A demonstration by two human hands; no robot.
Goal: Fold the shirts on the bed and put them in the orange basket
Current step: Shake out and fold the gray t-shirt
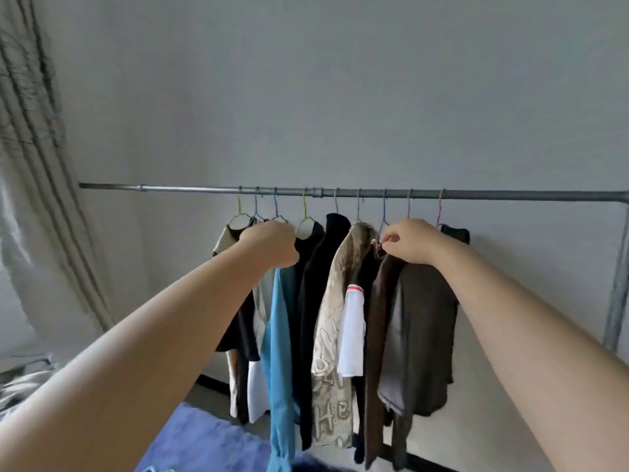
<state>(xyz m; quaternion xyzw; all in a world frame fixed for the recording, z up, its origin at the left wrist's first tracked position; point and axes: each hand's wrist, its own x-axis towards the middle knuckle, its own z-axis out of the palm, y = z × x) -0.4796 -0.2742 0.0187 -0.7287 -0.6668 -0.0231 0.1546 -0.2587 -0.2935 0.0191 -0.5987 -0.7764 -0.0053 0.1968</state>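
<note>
A long grey rail (340, 192) runs across the wall, and a row of shirts hangs under it on thin wire hangers. Both arms reach up to the row.

The left hand (269, 245) is at about 10 o'clock from the middle of the row. Its fingers are curled into a tight fist at the top of the blue shirt (280, 352). The fist hides its own fingertips, so I cannot tell for sure what it holds, but it sits right where the blue shirt's collar would be.

The right hand (408, 241) is at about 2 o'clock. Its thumb and first finger pinch the neck of the brown shirt (422, 328), just under a blue hanger hook (384, 212). The hand covers the collar.

Between the hands hang a black shirt (316, 301) and a tan printed shirt (332, 335), packed close, so their edges are hard to pick out. A white sleeve (352, 332) sticks out beside them.

At 6 o'clock a blue cover (204, 444) is cut off by the bottom edge. At 8 o'clock grey cloth (23, 386) is blurry. A curtain (34, 165) hangs at 9 o'clock. No orange basket shows.
</note>
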